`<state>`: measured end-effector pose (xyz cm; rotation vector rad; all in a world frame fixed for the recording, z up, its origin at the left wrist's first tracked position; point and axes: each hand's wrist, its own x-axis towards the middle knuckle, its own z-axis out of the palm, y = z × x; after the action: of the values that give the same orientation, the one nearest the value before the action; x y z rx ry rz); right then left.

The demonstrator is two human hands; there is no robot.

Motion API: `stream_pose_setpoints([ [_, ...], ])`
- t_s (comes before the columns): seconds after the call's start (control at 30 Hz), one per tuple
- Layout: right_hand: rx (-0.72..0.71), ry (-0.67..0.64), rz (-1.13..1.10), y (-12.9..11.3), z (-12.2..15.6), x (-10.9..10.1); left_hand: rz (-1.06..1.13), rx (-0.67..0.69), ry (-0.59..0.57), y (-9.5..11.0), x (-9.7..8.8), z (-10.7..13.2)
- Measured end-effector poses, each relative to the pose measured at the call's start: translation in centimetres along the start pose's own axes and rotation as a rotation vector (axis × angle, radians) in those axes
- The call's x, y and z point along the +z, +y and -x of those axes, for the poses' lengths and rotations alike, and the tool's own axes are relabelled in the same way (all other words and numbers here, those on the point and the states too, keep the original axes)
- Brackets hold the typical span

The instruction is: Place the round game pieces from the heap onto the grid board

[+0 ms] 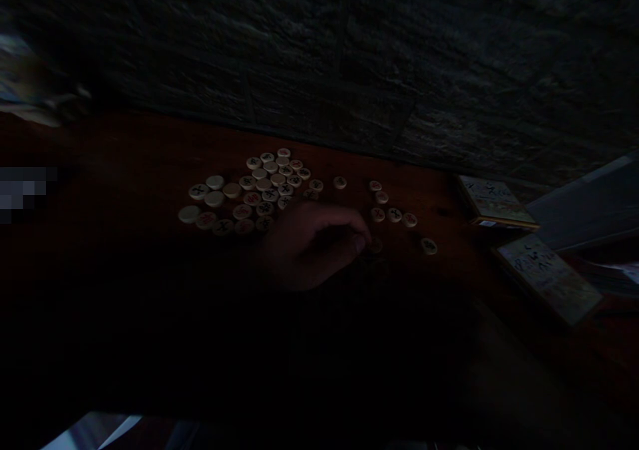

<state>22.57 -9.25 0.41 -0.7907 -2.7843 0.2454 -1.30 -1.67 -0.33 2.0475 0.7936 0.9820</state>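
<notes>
The scene is very dark. My left hand [314, 243] reaches in from the left over a brown wooden table, its thumb and fingers curled into a pinch. At the fingertips is a round Chinese chess piece [376, 244], dim and partly covered. Left of and behind the hand lies a loose cluster of several more pieces [263, 184], some showing red or black characters and some blank. To the right, a few pieces [394, 214] lie spread out, with a single piece [428, 246] farther over. My right hand does not show.
Two flat boxes with black lettering, one farther back [496, 202] and one nearer [552, 278], lie on the right of the table [150, 164]. A rough stone-block wall [309, 50] runs along its back edge. Blurred pale items [30, 80] appear at upper left.
</notes>
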Motion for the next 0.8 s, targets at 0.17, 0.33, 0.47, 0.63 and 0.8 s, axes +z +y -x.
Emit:
stream_pose_setpoints([
  [0.17,-0.003,0.008,-0.007,0.0,-0.2,-0.1,-0.006,-0.020,-0.007,0.0,0.0,0.0],
  [0.33,-0.010,0.020,-0.010,0.0,-0.2,-0.2,-0.027,-0.036,-0.011,-0.1,0.0,0.1],
  [0.47,0.005,0.059,-0.019,-0.1,-0.3,-0.7,-0.021,-0.045,-0.003,-0.1,0.0,0.2],
  [0.63,0.064,0.179,-0.016,0.1,-0.9,-2.4,0.018,-0.047,0.148,-0.1,-0.5,-0.1],
  [0.8,0.254,0.412,-0.026,2.5,-1.6,-3.6,0.012,-0.046,0.372,-1.0,-1.2,-1.0],
])
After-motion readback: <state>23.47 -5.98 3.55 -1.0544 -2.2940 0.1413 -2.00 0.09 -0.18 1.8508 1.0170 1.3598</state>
